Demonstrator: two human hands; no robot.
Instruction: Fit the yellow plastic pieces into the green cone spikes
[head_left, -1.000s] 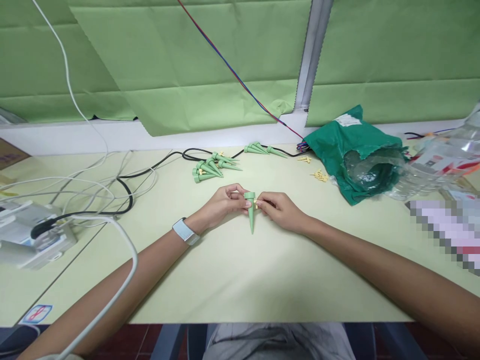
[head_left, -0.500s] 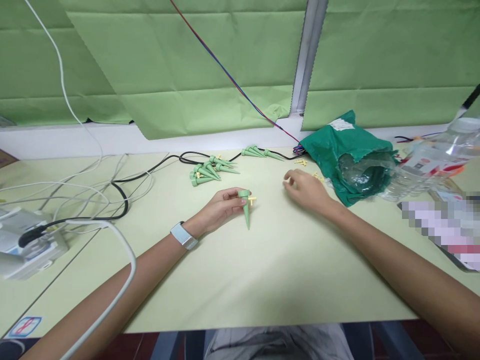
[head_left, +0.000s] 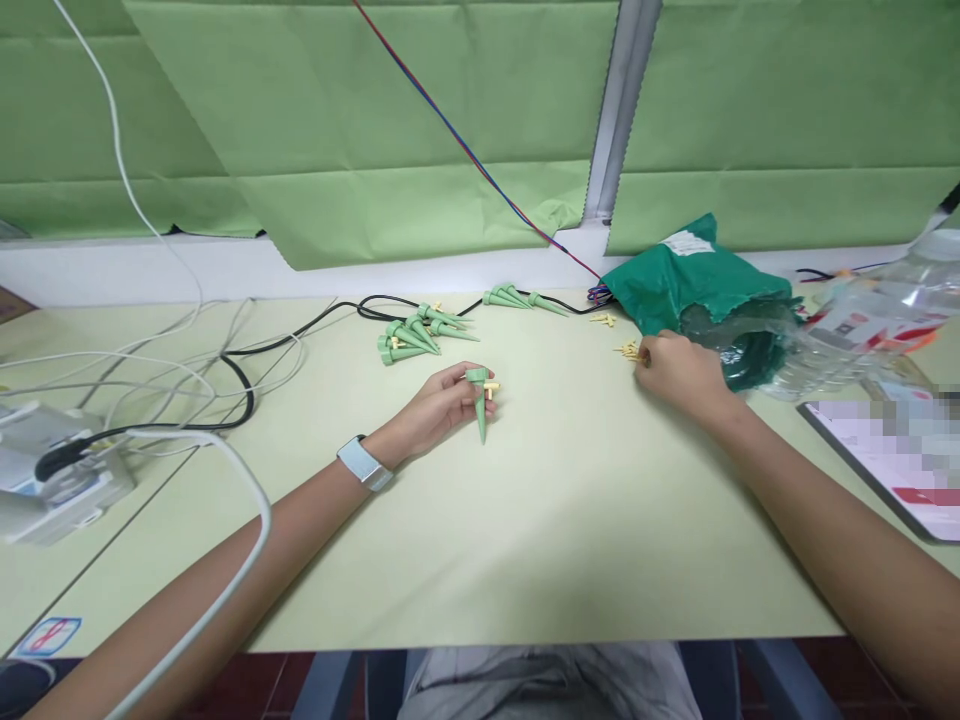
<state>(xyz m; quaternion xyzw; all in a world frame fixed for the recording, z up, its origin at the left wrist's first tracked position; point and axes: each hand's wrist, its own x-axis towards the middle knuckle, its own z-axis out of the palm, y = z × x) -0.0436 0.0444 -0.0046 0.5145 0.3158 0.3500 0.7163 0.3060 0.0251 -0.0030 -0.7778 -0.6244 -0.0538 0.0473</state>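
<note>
My left hand (head_left: 448, 408) pinches a green plant watering spike (head_left: 481, 412), its cap up and its point down. A small yellow T-shaped valve (head_left: 491, 388) sticks out of the spike's side. At the right, the curled fingers of my right hand (head_left: 682, 375) are at a little pile of yellow valves (head_left: 627, 350); whatever is between the fingertips is hidden. A second small group of yellow valves (head_left: 603, 319) lies just behind. Several green spikes (head_left: 420, 332), some with yellow valves, lie heaped behind my left hand. More green spikes (head_left: 514, 297) rest near the wall.
A torn green plastic bag (head_left: 675, 275) and a clear bottle (head_left: 862, 325) stand beyond my right hand, with a tablet-like screen (head_left: 877, 450) nearer. White cables and a power strip (head_left: 67, 480) occupy the left. A black cable (head_left: 330, 322) runs behind the spikes.
My right hand has moved right to the yellow valve pile, its fingers now down at the pieces. My left hand still holds the spike, slightly shifted left and up in view.
</note>
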